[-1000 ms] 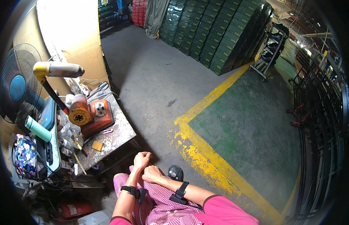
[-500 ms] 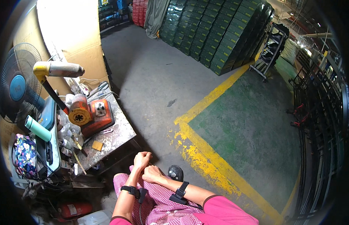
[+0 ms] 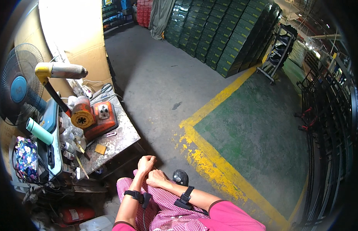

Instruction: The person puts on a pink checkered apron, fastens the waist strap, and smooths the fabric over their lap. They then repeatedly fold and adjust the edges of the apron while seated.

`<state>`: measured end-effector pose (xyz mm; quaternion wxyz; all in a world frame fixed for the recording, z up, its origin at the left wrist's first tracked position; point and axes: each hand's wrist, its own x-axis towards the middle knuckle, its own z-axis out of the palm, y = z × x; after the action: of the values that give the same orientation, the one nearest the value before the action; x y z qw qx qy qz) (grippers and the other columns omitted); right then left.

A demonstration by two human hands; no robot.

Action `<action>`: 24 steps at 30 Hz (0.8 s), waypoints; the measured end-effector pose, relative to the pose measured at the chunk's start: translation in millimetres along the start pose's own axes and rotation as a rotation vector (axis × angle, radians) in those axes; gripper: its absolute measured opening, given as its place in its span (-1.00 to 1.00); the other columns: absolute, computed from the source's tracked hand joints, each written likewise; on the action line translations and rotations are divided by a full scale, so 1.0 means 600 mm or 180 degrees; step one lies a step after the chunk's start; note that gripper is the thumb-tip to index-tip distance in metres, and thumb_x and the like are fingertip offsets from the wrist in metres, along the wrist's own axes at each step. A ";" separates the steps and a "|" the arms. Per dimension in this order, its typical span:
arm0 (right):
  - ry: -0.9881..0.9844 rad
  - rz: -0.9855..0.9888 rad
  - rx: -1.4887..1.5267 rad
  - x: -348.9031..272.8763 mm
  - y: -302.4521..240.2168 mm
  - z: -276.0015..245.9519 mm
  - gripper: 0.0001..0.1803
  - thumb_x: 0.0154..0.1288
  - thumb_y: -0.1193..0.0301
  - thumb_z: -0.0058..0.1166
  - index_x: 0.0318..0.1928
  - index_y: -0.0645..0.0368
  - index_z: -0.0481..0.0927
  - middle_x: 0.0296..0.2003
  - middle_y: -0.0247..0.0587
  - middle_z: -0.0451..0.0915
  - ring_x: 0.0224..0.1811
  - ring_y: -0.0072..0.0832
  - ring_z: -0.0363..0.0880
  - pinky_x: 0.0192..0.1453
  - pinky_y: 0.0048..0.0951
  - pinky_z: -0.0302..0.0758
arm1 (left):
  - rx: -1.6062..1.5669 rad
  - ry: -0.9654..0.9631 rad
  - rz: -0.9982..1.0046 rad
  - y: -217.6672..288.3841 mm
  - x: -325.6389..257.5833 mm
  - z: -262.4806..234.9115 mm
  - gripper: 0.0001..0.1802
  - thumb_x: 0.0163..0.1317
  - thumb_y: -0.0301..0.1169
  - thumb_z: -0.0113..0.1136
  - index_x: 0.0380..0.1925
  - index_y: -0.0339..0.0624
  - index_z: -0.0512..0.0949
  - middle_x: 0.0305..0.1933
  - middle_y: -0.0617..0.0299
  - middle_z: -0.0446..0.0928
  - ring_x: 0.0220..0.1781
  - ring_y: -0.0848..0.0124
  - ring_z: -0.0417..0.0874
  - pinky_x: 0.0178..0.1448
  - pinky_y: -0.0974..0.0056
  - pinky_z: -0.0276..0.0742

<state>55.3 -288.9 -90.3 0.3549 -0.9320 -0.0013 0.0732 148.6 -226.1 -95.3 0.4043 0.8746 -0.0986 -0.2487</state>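
Both hands rest together over my lap, which is covered in pink checked cloth (image 3: 163, 208). My left hand (image 3: 146, 163) is curled into a loose fist with nothing visible in it. My right hand (image 3: 156, 178) lies just below and against it, fingers folded, also holding nothing I can see. Each wrist carries a black strap with a small device. A black shoe (image 3: 181, 177) shows just past the hands. The metal worktable (image 3: 121, 134) is to the left of my hands, a short reach away.
On the worktable stand an orange machine (image 3: 96, 117), a yellow-and-grey lever handle (image 3: 59, 70) and small tools. A fan (image 3: 18, 86) and a floral bag (image 3: 26, 158) are at the left. Yellow floor lines (image 3: 209, 161) border a green zone; dark stacked crates (image 3: 225, 34) stand behind.
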 end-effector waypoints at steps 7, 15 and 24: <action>-0.0046 0.0052 0.0037 -0.003 -0.007 -0.010 -0.67 -0.08 0.31 -0.03 -0.57 0.39 0.60 -0.47 0.29 0.59 -0.36 0.09 0.62 -0.17 0.00 0.54 | 0.0020 0.0013 0.0019 -0.001 0.000 0.000 -0.66 0.25 -0.25 0.06 -0.22 -0.30 0.65 -0.30 0.09 0.68 -0.29 0.35 0.69 -0.14 0.30 0.58; -0.0226 0.0186 -0.0075 0.000 -0.004 -0.011 -0.66 -0.05 0.28 0.00 -0.48 0.35 0.64 -0.39 0.20 0.62 -0.30 0.02 0.63 -0.13 -0.01 0.54 | 0.0020 -0.0008 -0.0024 0.011 -0.004 0.000 -0.66 0.24 -0.25 0.06 -0.20 -0.29 0.65 -0.29 0.09 0.68 -0.29 0.35 0.70 -0.14 0.30 0.58; -0.0123 0.0121 0.0019 0.000 -0.005 -0.008 -0.65 -0.05 0.29 -0.03 -0.55 0.40 0.61 -0.46 0.29 0.59 -0.34 0.09 0.62 -0.15 -0.01 0.54 | 0.0015 0.0019 0.0033 -0.002 0.001 0.000 -0.66 0.25 -0.26 0.05 -0.19 -0.30 0.64 -0.28 0.07 0.68 -0.30 0.35 0.70 -0.17 0.29 0.60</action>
<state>56.1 -289.8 -85.0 0.3562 -0.9292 0.0098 0.0978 148.9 -225.5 -96.1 0.4039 0.8757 -0.1026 -0.2438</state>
